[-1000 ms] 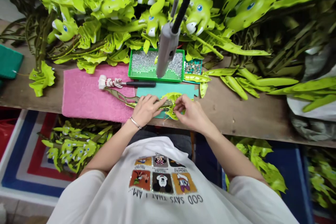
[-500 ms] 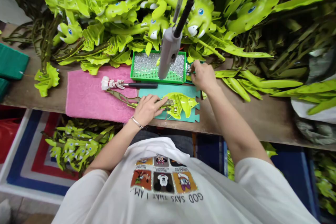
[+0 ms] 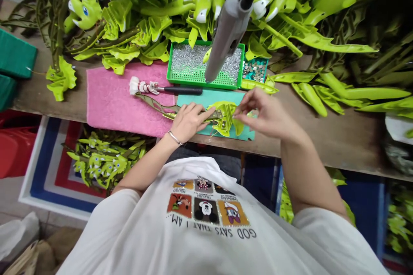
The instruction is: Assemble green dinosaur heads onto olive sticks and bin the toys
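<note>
The lime-green half-shell (image 3: 227,114) lies inner side up on the teal foam mat (image 3: 248,134); the olive strip (image 3: 155,104) already has its end laid over it, yet no cover is on, so the assembly looks unfinished; the left hand (image 3: 188,121) rests flat upon the strip; the right hand (image 3: 267,114) is narrowed near the shell's tip; whether it holds something small, I cannot tell.

Right hand (image 3: 265,111) back at green shell (image 3: 227,114)

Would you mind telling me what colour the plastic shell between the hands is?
The plastic shell is bright yellow-green; the head view shows it best.
</note>
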`<state>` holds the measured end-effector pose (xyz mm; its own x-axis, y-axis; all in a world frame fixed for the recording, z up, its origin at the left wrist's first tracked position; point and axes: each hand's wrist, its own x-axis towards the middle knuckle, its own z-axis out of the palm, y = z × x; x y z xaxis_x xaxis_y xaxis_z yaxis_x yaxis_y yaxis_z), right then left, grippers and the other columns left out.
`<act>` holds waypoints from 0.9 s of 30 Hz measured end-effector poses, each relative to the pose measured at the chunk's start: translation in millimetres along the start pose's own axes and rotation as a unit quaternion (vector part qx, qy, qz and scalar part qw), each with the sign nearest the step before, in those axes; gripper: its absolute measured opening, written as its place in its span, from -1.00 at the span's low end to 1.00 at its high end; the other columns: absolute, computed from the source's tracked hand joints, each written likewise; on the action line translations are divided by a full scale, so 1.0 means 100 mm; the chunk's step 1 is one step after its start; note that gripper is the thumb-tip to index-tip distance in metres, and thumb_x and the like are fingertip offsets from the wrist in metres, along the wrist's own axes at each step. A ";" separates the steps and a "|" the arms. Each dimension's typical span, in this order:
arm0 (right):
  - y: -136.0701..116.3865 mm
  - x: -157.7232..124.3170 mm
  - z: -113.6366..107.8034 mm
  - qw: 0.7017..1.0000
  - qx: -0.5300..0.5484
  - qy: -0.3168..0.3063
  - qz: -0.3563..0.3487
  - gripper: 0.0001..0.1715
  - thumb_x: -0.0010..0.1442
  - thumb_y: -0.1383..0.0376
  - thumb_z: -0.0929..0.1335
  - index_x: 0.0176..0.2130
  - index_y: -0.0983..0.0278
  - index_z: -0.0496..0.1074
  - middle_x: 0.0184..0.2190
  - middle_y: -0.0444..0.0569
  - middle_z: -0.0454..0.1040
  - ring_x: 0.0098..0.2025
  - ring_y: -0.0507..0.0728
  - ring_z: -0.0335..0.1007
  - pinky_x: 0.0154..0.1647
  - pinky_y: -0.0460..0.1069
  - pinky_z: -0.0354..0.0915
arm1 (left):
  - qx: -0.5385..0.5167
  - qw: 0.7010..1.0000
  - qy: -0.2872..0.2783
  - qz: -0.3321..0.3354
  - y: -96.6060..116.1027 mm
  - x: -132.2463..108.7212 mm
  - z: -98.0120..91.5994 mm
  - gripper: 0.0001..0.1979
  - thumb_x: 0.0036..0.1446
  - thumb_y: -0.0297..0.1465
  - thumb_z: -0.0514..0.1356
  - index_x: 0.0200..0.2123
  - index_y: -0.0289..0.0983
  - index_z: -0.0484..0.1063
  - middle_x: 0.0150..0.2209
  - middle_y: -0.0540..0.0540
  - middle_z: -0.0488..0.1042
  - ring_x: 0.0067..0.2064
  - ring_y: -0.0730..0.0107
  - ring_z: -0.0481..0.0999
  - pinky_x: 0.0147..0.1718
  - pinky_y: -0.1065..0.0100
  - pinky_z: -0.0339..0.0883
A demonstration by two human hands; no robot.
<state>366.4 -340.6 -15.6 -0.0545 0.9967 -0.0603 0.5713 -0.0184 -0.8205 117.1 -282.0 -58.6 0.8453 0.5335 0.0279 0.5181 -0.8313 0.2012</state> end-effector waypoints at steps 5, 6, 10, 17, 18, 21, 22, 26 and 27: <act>-0.17 -0.20 0.33 0.996 -0.045 -0.060 0.037 -0.72 0.03 0.37 0.36 -0.27 0.16 0.18 -0.41 -0.12 0.58 -0.43 0.09 0.49 -0.34 -0.01 0.35 | 0.003 1.000 0.002 0.004 0.01 -0.02 0.04 -0.55 0.37 -0.25 0.12 0.29 -0.10 0.31 -0.10 -0.16 0.50 -0.07 0.17 0.38 -0.16 0.22 0.17; -0.16 -0.20 0.37 0.995 -0.064 -0.060 0.040 -0.72 0.02 0.39 0.35 -0.27 0.16 0.19 -0.43 -0.13 0.57 -0.43 0.09 0.49 -0.34 -0.01 0.33 | 0.003 1.000 0.001 0.005 0.02 -0.03 0.05 -0.55 0.37 -0.25 0.12 0.29 -0.11 0.30 -0.09 -0.16 0.50 -0.06 0.17 0.38 -0.15 0.22 0.17; -0.08 -0.16 0.50 0.990 -0.131 -0.040 0.045 -0.70 -0.02 0.44 0.34 -0.28 0.17 0.22 -0.48 -0.14 0.53 -0.45 0.12 0.46 -0.40 -0.01 0.25 | -0.025 1.000 0.006 -0.001 0.01 -0.09 0.15 -0.55 0.38 -0.26 0.11 0.30 -0.12 0.30 -0.04 -0.18 0.50 -0.02 0.16 0.39 -0.10 0.20 0.20; -0.03 -0.17 0.51 0.994 -0.041 -0.002 0.100 -0.70 -0.08 0.37 0.42 -0.35 0.18 0.24 -0.54 -0.18 0.47 -0.51 0.07 0.38 -0.45 -0.03 0.27 | -0.106 0.990 0.083 0.031 0.00 -0.18 0.15 -0.53 0.36 -0.28 0.11 0.29 -0.24 0.29 0.07 -0.26 0.44 0.09 0.12 0.37 0.05 0.10 0.22; -0.03 -0.20 0.49 0.995 -0.025 0.020 0.093 -0.73 -0.04 0.33 0.42 -0.35 0.18 0.26 -0.52 -0.17 0.48 -0.50 0.07 0.39 -0.43 -0.02 0.29 | -0.102 0.990 0.087 0.035 0.02 -0.18 0.13 -0.59 0.37 -0.29 0.09 0.24 -0.18 0.35 0.06 -0.23 0.45 0.10 0.14 0.37 0.06 0.08 0.21; -0.06 -0.33 0.49 0.992 -0.009 0.109 0.066 -0.85 0.06 0.26 0.38 -0.32 0.18 0.31 -0.41 -0.12 0.52 -0.41 0.09 0.44 -0.31 0.02 0.37 | -0.082 0.992 0.076 0.052 0.06 -0.13 0.09 -0.71 0.41 -0.34 0.02 0.01 -0.05 0.52 -0.04 -0.12 0.53 0.04 0.22 0.41 0.04 0.07 0.15; -0.07 -0.38 0.50 0.989 -0.010 0.132 0.060 -0.87 0.08 0.27 0.36 -0.29 0.18 0.33 -0.37 -0.10 0.53 -0.37 0.10 0.45 -0.25 0.03 0.39 | -0.077 0.993 0.071 0.058 0.07 -0.11 0.08 -0.71 0.42 -0.35 0.01 -0.07 -0.06 0.55 -0.09 -0.10 0.55 0.01 0.24 0.43 0.04 0.08 0.13; -0.17 -0.53 0.70 0.987 -0.030 0.156 0.035 -0.71 0.10 0.27 0.36 -0.13 0.18 0.35 -0.21 0.00 0.54 -0.25 0.16 0.46 -0.14 0.10 0.40 | -0.057 0.991 0.089 0.081 0.10 -0.05 0.03 -0.73 0.43 -0.30 0.04 -0.18 -0.15 0.55 -0.21 -0.06 0.58 -0.09 0.28 0.44 0.03 0.09 0.08; -0.19 -0.54 0.78 0.987 -0.042 0.153 0.025 -0.62 0.08 0.25 0.38 -0.07 0.19 0.35 -0.15 0.04 0.53 -0.20 0.19 0.46 -0.11 0.14 0.40 | -0.050 0.990 0.097 0.088 0.11 -0.04 0.01 -0.74 0.43 -0.29 0.05 -0.18 -0.17 0.54 -0.23 -0.06 0.58 -0.10 0.28 0.43 0.03 0.10 0.07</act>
<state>294.9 -400.5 -40.8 0.2176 0.9724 0.0847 0.6340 -0.0748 -0.7697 120.0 -293.7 -57.9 0.8755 0.4092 0.2570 0.3410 -0.9000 0.2715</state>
